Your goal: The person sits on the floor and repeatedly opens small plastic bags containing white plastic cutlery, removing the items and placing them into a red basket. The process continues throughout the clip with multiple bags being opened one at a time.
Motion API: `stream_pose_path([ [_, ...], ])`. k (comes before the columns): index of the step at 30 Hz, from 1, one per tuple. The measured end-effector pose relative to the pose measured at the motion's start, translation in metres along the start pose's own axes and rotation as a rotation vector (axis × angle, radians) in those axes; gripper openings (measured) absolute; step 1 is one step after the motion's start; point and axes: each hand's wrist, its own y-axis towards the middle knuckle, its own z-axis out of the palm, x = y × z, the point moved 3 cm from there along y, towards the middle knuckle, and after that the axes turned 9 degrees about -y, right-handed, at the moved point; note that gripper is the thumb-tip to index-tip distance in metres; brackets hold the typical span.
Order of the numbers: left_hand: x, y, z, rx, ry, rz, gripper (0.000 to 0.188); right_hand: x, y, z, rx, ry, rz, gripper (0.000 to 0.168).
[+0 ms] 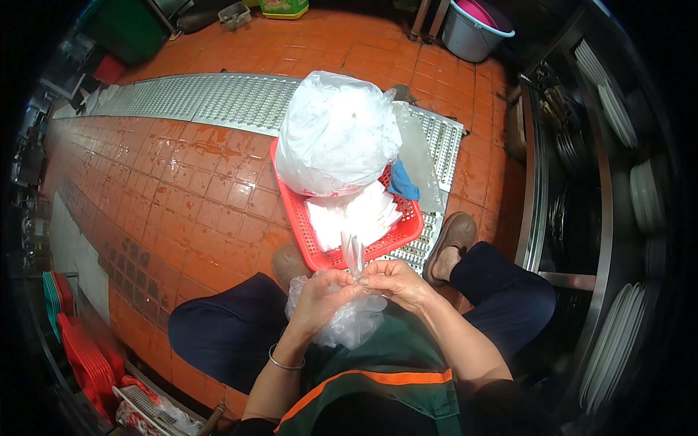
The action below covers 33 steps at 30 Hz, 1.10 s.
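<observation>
Between my fingertips is a clear plastic bag (353, 255), pinched by both hands above my lap. My left hand (326, 297) grips it from the left, and my right hand (393, 280) from the right, with the fingertips nearly touching. Below them a bunch of crumpled clear plastic bags (351, 324) rests on my green apron. Just ahead stands a red perforated plastic basket (297, 220). It holds a stack of folded white items (349, 215), washed out by glare, and a large, full white plastic bag (338, 133). A blue cloth (403, 181) hangs at the basket's right side.
A perforated metal drain cover (234, 101) crosses the wet orange tile floor (202, 191). Metal shelves with stacked white plates (613, 349) stand close on the right. Red plastic trays (87, 354) are at the lower left. A grey bucket (471, 35) and a green bin (122, 32) stand farther off.
</observation>
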Motion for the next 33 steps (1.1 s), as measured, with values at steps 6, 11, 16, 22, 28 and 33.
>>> stream_pose_path([
  [6, -0.025, -0.002, 0.003, 0.011, 0.061, -0.009, 0.01, -0.002, 0.001, 0.001, 0.058, 0.029, -0.018, 0.01],
  [11, -0.012, -0.009, -0.004, -0.118, 0.168, 0.016, 0.006, 0.004, -0.002, -0.001, 0.01, -0.178, 0.014, 0.012],
  [16, -0.003, -0.005, -0.009, -0.155, -0.174, -0.046, 0.005, 0.005, -0.002, -0.002, -0.03, -0.067, -0.076, 0.02],
  [22, -0.001, -0.006, -0.002, -0.189, 0.15, 0.112, 0.009, 0.013, -0.006, 0.013, -0.121, -0.447, -0.135, 0.018],
  [28, -0.006, -0.007, 0.001, -0.168, 0.202, 0.051, 0.009, 0.002, -0.002, -0.001, -0.067, -0.543, -0.148, 0.015],
  [33, -0.004, -0.003, -0.005, -0.168, 0.014, 0.04, 0.008, -0.004, 0.004, -0.011, -0.138, -0.289, -0.113, 0.012],
])
